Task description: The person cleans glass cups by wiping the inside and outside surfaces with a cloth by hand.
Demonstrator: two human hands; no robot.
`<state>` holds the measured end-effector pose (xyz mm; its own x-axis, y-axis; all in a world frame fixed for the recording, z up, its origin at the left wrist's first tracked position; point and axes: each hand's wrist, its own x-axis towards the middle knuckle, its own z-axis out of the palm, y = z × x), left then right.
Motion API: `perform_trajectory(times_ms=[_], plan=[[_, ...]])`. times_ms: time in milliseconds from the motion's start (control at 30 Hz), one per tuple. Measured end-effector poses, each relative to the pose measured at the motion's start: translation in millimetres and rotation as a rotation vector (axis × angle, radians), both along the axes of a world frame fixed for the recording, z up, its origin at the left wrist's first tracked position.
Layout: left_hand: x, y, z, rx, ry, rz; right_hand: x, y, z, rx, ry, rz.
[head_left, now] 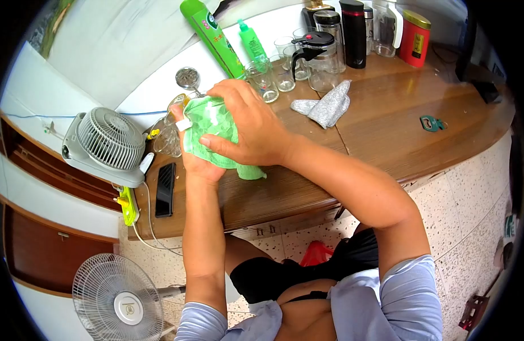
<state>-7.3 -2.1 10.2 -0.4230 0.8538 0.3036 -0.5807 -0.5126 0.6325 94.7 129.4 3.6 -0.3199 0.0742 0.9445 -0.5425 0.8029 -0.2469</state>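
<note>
A green cloth (250, 171) with a white tag is bunched between my two hands, above the left part of the wooden table. A clear, shiny patch with highlights shows against the cloth, perhaps glass; its full shape is hidden. My left hand (202, 166) supports the cloth from below and the left, with most fingers covered. From the right, my right hand (253, 125) curls over it, thumb across the front and fingers over the top. Just behind my hands are drinking glasses (266, 91). To the right lies a crumpled grey cloth (332, 105).
On the table (387, 113) stand a glass pot (324, 65), a black flask (353, 37), a red tin (414, 40) and a green spray can (213, 40). A phone (165, 190), small fan (111, 142) and cables are left. A bottle opener (429, 123) lies right.
</note>
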Motion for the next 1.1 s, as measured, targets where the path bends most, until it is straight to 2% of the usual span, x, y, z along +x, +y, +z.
perform_trajectory(times_ms=[100, 200, 300, 400, 533, 633, 733, 833, 900, 1033, 1100], plan=[[0, 1, 1, 0.019, 0.006, -0.005, -7, 2, -3, -0.016, 0.000, -0.049], [9, 4, 5, -0.179, 0.067, 0.256, -10, 1, -8, -0.086, -0.016, -0.045], [13, 8, 3, -0.243, 0.135, 0.361, -6, -5, -10, -0.116, -0.074, -0.039], [9, 6, -1, -0.294, 0.075, 0.444, -11, -7, -12, -0.094, -0.096, -0.021], [3, 5, 3, -0.297, 0.039, 0.402, -12, -8, -13, -0.120, -0.126, 0.059], [-4, 0, -1, -0.190, 0.002, 0.217, -8, -9, -9, -0.208, -0.163, 0.181], [-1, -5, 6, -0.034, -0.068, -0.027, -6, -2, -6, -0.284, -0.314, 0.212], [6, -3, 10, -0.097, 0.064, 0.051, -4, 5, -1, -0.294, -0.427, 0.162], [12, 0, 14, -0.100, 0.095, 0.054, -7, 5, -4, -0.272, -0.403, 0.118], [21, 6, 18, -0.229, 0.144, 0.286, -5, -4, -1, -0.251, -0.401, 0.010], [18, 8, 11, -0.200, 0.136, 0.291, -9, -6, -7, -0.316, -0.395, 0.049]])
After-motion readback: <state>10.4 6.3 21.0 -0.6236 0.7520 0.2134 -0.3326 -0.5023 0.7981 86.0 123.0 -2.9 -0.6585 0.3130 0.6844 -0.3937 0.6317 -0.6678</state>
